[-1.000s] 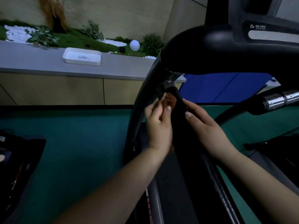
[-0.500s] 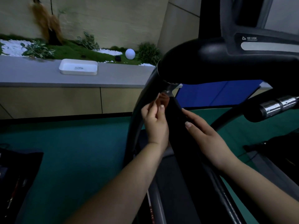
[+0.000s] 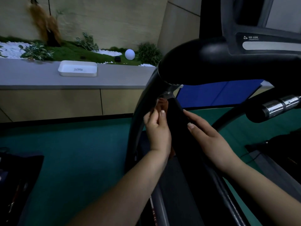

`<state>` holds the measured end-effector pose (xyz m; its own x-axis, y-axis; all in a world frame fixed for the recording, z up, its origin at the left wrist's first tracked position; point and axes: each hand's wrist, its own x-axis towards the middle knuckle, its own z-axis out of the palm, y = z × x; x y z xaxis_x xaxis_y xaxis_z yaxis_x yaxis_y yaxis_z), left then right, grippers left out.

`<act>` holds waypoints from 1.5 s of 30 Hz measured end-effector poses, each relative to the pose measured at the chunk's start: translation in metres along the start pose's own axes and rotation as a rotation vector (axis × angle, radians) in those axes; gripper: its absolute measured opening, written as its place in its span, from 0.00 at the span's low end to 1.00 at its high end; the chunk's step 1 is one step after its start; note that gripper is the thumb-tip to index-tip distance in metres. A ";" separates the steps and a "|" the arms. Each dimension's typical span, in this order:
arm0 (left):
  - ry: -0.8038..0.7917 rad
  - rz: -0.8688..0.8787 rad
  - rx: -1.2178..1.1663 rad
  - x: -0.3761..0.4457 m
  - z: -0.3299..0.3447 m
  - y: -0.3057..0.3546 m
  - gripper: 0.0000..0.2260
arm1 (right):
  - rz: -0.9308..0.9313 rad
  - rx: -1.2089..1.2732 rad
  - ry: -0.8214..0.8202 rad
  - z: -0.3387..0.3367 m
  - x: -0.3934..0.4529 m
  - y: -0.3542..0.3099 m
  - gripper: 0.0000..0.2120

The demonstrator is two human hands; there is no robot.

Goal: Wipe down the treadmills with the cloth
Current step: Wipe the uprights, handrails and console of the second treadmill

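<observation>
A black treadmill fills the right half, with a curved upright post [image 3: 138,115] and a wide handlebar [image 3: 211,62] under its console. A reddish-brown cloth [image 3: 162,103] is pressed against the post just below the handlebar joint. My left hand [image 3: 158,129] pinches the cloth with thumb and fingers. My right hand [image 3: 206,136] lies flat with fingers stretched along the dark right side of the same post; whether it also touches the cloth is too dark to tell.
A chrome grip [image 3: 280,105] sticks out at the right. A grey ledge carries a white tray [image 3: 78,69], with plants and a white ball [image 3: 129,54] behind. Green floor spreads below; a dark bag [image 3: 14,181] sits bottom left, a blue mat [image 3: 216,93] behind the treadmill.
Both hands stay on the post with the cloth near the joint. The view has tilted upward a little, so everything sits lower in the frame.
</observation>
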<state>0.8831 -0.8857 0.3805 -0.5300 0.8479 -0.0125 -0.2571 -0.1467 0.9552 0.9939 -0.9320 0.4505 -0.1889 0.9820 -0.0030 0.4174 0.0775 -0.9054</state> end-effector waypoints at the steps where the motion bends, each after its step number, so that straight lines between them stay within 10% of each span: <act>1: -0.003 0.020 -0.013 -0.013 -0.002 0.000 0.13 | 0.001 0.003 0.000 0.000 0.000 0.001 0.17; 6: -0.115 0.258 0.103 -0.023 -0.007 0.010 0.17 | -0.017 -0.022 0.002 -0.001 0.002 0.000 0.17; 45: -0.167 0.430 0.182 -0.150 -0.034 -0.005 0.16 | -0.040 0.087 -0.127 -0.037 -0.045 0.024 0.16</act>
<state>0.9365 -1.0296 0.3678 -0.4169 0.8020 0.4277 0.1095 -0.4228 0.8996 1.0449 -0.9684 0.4445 -0.3170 0.9483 -0.0153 0.3301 0.0952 -0.9391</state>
